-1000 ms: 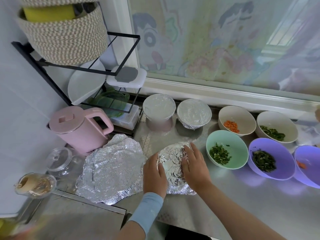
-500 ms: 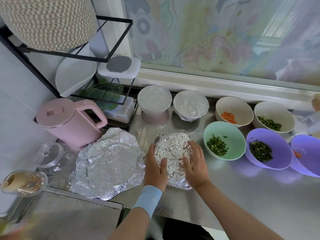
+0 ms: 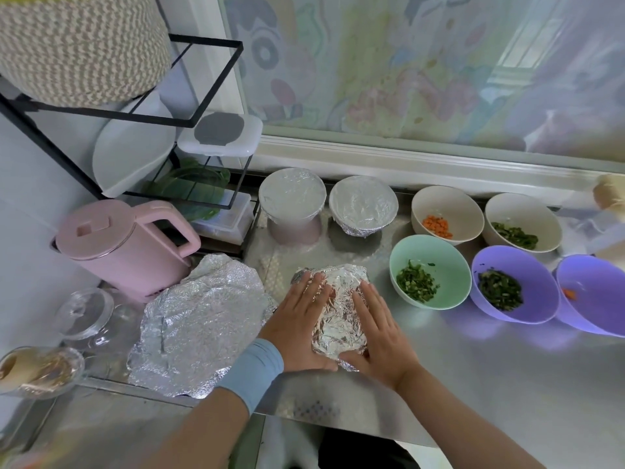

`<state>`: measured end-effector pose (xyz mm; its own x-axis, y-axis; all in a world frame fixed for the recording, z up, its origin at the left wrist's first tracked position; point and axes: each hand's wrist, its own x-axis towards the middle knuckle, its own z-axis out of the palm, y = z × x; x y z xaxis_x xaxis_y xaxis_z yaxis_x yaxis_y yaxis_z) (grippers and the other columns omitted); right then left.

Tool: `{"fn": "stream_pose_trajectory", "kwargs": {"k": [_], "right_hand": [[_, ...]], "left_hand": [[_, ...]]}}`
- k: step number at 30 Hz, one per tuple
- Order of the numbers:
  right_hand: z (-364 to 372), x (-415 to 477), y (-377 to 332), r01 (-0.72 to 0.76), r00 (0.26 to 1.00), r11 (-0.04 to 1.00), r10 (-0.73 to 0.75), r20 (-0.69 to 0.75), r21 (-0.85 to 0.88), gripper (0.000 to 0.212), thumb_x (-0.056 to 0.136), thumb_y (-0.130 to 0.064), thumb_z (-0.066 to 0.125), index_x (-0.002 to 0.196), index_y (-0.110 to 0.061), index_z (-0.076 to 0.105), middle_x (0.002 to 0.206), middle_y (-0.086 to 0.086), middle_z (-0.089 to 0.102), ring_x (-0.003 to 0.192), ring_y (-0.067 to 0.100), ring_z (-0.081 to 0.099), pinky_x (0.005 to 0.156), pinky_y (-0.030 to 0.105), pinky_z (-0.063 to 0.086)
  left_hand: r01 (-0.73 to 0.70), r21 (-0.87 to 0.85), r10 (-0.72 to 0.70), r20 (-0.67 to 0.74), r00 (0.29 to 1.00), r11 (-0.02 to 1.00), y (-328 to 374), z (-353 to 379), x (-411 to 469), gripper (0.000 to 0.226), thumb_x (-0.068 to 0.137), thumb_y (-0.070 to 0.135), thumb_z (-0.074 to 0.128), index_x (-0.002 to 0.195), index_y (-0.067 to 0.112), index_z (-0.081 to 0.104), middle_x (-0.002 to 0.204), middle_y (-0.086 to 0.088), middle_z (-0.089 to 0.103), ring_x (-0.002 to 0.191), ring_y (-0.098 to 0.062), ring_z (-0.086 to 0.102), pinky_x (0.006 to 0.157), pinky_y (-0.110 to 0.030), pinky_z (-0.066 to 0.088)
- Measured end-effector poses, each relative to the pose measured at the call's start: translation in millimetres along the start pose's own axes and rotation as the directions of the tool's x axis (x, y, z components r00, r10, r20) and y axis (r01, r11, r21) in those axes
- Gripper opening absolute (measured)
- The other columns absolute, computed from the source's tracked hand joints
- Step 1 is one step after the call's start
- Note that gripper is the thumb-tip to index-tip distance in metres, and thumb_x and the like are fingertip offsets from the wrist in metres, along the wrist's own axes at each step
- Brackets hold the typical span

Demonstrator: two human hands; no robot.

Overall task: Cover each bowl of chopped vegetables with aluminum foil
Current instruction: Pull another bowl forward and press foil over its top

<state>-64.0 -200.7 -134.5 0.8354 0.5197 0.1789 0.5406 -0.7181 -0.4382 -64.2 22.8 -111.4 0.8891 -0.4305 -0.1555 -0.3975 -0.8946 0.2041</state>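
The foil-wrapped bowl [image 3: 338, 309] sits near the front edge of the tabletop [image 3: 473, 367], between a loose foil sheet [image 3: 203, 319] on its left and a green bowl [image 3: 436, 252] of chopped greens on its right. To finish it well, I'd say the wrap wants smoothing over the rim and tucking under all round, gently, so it doesn't tear. The left hand [image 3: 297, 319] and right hand [image 3: 378, 330] lie flat on it, fingers [image 3: 316, 286] straight and spread, pressing, gripping nothing.
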Motion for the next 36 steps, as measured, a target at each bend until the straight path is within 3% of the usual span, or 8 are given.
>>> {"fn": "stream_pose_trajectory", "kwargs": {"k": [6, 9, 14, 20, 27, 31, 34, 36], "right_hand": [[-6, 5, 10, 0.081, 0.991, 0.995, -0.074, 0.11, -0.057, 0.112, 0.077, -0.078, 0.054, 0.154, -0.005, 0.018, 0.162, 0.016, 0.004, 0.15, 0.035, 0.004, 0.12, 0.052, 0.017], [-10, 6, 14, 0.13, 0.984, 0.985, -0.114, 0.14, -0.116, 0.11, 0.078, -0.077, 0.056, 0.154, -0.006, 0.019, 0.162, 0.016, 0.005, 0.15, 0.034, 0.005, 0.117, 0.054, 0.023], [-30, 10, 6, 0.159, 0.968, 0.979, -0.128, 0.216, -0.131, 0.113, 0.077, -0.083, 0.048, 0.156, -0.011, 0.01, 0.163, 0.012, 0.0, 0.15, 0.031, -0.002, 0.121, 0.049, 0.001], [-25, 62, -2, -0.362, 0.932, 0.918, 0.354, 0.077, 0.161, 0.057, 0.101, -0.029, 0.041, 0.154, -0.023, 0.022, 0.157, 0.001, 0.031, 0.144, 0.018, 0.029, 0.118, 0.033, 0.025], [-2, 79, 0, -0.54, 0.841, 0.81, 0.531, 0.104, 0.229, 0.035, 0.101, -0.028, 0.039, 0.135, -0.031, 0.05, 0.133, -0.009, 0.057, 0.113, 0.016, 0.057, 0.091, 0.029, 0.045], [-2, 78, 1, -0.55, 0.834, 0.799, 0.541, 0.11, 0.243, 0.032, 0.1, -0.031, 0.039, 0.129, -0.036, 0.051, 0.124, -0.014, 0.06, 0.106, 0.014, 0.059, 0.086, 0.029, 0.046], [-4, 77, -1, -0.568, 0.821, 0.777, 0.556, 0.127, 0.272, 0.029, 0.1, -0.032, 0.04, 0.125, -0.038, 0.053, 0.108, -0.014, 0.066, 0.094, 0.013, 0.063, 0.078, 0.028, 0.047], [-5, 79, -2, -0.578, 0.814, 0.764, 0.563, 0.143, 0.286, 0.028, 0.099, -0.032, 0.041, 0.123, -0.039, 0.054, 0.097, -0.013, 0.067, 0.086, 0.012, 0.063, 0.074, 0.028, 0.047]], "left_hand": [[0.045, 0.023, -0.046, 0.001, 0.999, 0.999, 3, 7, 0, 0.136, 0.062, 0.09, 0.051, 0.155, 0.013, -0.012, 0.16, -0.008, -0.025, 0.145, -0.029, -0.028, 0.122, -0.049, -0.001], [0.048, -0.021, -0.048, 0.024, 0.999, 0.999, 8, 0, -3, 0.13, 0.064, 0.087, 0.05, 0.153, 0.021, -0.019, 0.158, -0.003, -0.032, 0.143, -0.025, -0.033, 0.12, -0.043, -0.011], [0.017, -0.176, -0.065, -0.269, 0.961, 0.984, 0, -18, 16, 0.062, 0.098, 0.048, 0.032, 0.153, 0.021, 0.028, 0.163, 0.002, 0.014, 0.151, -0.016, 0.005, 0.122, -0.04, 0.014], [0.164, -0.207, -0.201, -0.171, 0.965, 0.964, 3, -2, 53, 0.055, 0.1, 0.036, 0.019, 0.151, 0.021, 0.032, 0.157, 0.004, 0.031, 0.145, -0.016, 0.026, 0.119, -0.032, 0.017], [0.187, -0.292, -0.268, -0.27, 0.925, 0.938, 5, 2, 58, 0.046, 0.101, 0.03, 0.037, 0.146, 0.02, 0.04, 0.142, 0.004, 0.048, 0.128, -0.015, 0.042, 0.109, -0.029, 0.033], [0.2, -0.686, -0.509, -0.282, 0.813, 0.7, -3, 4, 41, 0.037, 0.102, 0.016, 0.042, 0.138, 0.018, 0.051, 0.137, 0.004, 0.052, 0.127, -0.008, 0.045, 0.111, -0.018, 0.03], [0.255, -0.875, -0.649, -0.085, 0.756, 0.411, 2, 10, 20, 0.035, 0.105, 0.02, 0.035, 0.13, 0.032, 0.055, 0.132, 0.015, 0.057, 0.119, -0.009, 0.056, 0.104, -0.026, 0.044], [0.246, -0.938, -0.67, 0.019, 0.742, 0.245, 5, 10, 17, 0.037, 0.106, 0.023, 0.03, 0.126, 0.038, 0.057, 0.128, 0.019, 0.06, 0.119, -0.001, 0.055, 0.097, -0.011, 0.041]]}}
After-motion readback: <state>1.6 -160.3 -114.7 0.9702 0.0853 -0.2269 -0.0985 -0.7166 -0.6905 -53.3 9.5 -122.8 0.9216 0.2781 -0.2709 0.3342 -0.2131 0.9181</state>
